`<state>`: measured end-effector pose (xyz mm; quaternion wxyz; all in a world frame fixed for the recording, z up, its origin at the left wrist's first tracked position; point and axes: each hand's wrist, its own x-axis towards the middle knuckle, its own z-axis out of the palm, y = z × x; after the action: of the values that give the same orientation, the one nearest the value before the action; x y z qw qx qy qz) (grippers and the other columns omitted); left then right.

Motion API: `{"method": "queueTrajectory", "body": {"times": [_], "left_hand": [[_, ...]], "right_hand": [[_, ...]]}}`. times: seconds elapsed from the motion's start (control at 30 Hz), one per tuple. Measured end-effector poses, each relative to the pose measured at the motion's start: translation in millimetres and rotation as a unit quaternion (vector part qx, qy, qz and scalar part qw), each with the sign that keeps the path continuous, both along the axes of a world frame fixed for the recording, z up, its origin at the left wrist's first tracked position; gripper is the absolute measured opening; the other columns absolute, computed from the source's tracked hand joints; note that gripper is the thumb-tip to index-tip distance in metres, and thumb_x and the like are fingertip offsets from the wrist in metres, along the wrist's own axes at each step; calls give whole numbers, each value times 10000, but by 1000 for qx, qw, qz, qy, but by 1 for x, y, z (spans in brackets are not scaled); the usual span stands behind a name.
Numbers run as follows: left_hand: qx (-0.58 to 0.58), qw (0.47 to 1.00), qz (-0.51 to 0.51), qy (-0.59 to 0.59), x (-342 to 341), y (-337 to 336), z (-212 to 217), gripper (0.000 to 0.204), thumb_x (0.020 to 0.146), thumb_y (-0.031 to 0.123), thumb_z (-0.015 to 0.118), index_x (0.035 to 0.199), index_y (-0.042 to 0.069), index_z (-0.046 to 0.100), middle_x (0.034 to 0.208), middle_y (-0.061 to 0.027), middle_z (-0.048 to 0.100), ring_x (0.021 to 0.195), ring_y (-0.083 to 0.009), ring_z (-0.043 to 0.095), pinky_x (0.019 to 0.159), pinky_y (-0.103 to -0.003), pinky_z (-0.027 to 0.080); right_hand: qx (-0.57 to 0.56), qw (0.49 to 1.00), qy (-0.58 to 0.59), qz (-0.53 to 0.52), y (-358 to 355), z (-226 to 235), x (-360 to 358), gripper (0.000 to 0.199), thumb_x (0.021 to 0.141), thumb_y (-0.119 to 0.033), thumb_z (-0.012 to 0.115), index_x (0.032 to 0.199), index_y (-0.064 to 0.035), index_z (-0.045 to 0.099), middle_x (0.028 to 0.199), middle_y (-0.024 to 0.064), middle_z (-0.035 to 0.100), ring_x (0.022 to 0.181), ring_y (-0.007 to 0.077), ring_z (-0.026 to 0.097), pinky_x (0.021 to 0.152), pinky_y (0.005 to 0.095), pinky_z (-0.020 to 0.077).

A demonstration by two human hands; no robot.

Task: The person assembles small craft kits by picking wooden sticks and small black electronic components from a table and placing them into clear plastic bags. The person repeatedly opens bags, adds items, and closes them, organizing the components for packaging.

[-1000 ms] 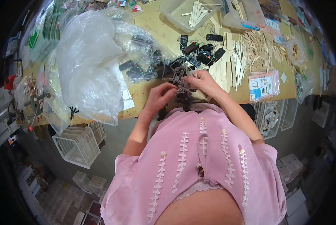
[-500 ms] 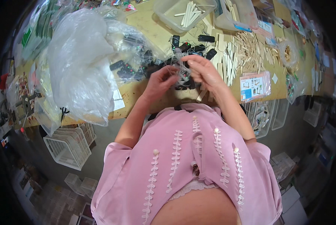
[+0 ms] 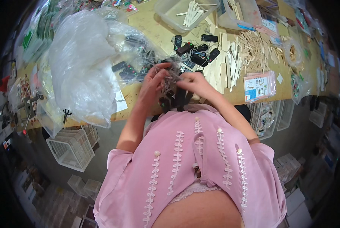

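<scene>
A tangle of thin greyish wires (image 3: 171, 76) hangs between my two hands over the near edge of the table. My left hand (image 3: 154, 80) grips it from the left with bent fingers. The fingers of my right hand (image 3: 195, 84) pinch the tangle's right side. Dark boxes (image 3: 179, 99), blurred, dangle below the wires close to my body. Just beyond my hands lies a heap of small black battery boxes (image 3: 199, 59) with thin leads, a few showing red or green spots. More such boxes (image 3: 129, 71) lie in a clear plastic bag to the left.
A large crumpled clear bag (image 3: 80, 64) covers the left of the table, with scissors (image 3: 66, 113) by its edge. Wooden sticks (image 3: 233, 66) and a printed card pack (image 3: 258, 87) lie right. Clear bins (image 3: 170, 19) stand behind; white baskets (image 3: 73, 150) stand below.
Both hands have come down and nearer my body with the wire tangle, the left also slightly leftward. More of the black box heap shows, and dark boxes now dangle nearer to me.
</scene>
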<state>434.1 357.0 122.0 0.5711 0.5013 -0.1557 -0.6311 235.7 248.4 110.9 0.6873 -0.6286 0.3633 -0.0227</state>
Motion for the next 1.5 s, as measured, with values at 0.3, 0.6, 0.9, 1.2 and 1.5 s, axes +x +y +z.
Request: {"method": "queueTrajectory", "body": {"times": [0.3, 0.6, 0.9, 1.2, 1.5], "left_hand": [[77, 975, 201, -61, 66, 48, -125, 326, 1101, 297, 480, 1235, 43, 635, 776, 32, 550, 649, -74, 481, 560, -256, 381], [-122, 921, -89, -359, 3, -6, -45, 710, 835, 171, 832, 1459, 91, 502, 1356, -119, 598, 1268, -255, 585, 1021, -392, 508], [-197, 974, -14, -113, -51, -46, -54, 361, 900, 157, 781, 1221, 35, 667, 964, -67, 678, 776, -161, 622, 742, -265, 511], [67, 994, 6, 88, 15, -9, -52, 236, 1052, 303, 597, 1057, 87, 693, 927, 18, 689, 741, -99, 627, 701, -243, 530], [-61, 987, 25, 150, -22, -9, -17, 373, 931, 25, 702, 1289, 81, 611, 1190, -22, 689, 1050, -90, 644, 939, -274, 526]], "right_hand": [[316, 840, -390, -206, -43, 43, -52, 316, 964, -286, 551, 921, 17, 630, 938, 135, 588, 700, 225, 537, 673, 326, 422], [-39, 991, -112, -58, -44, 72, -32, 217, 940, -134, 612, 803, 1, 713, 1080, 93, 682, 1014, 164, 629, 943, 305, 466], [-26, 970, -177, -163, -44, 137, -49, 256, 993, -157, 603, 943, 59, 730, 917, 145, 703, 747, 173, 683, 753, 298, 527], [-253, 949, -11, -188, -67, 74, -62, 178, 977, -135, 679, 973, 24, 758, 1011, 74, 727, 978, 155, 662, 903, 286, 492], [-140, 972, -41, -182, -16, 25, -18, 351, 944, -206, 733, 1226, 0, 698, 1244, 129, 691, 1155, 210, 629, 1030, 333, 470]]}}
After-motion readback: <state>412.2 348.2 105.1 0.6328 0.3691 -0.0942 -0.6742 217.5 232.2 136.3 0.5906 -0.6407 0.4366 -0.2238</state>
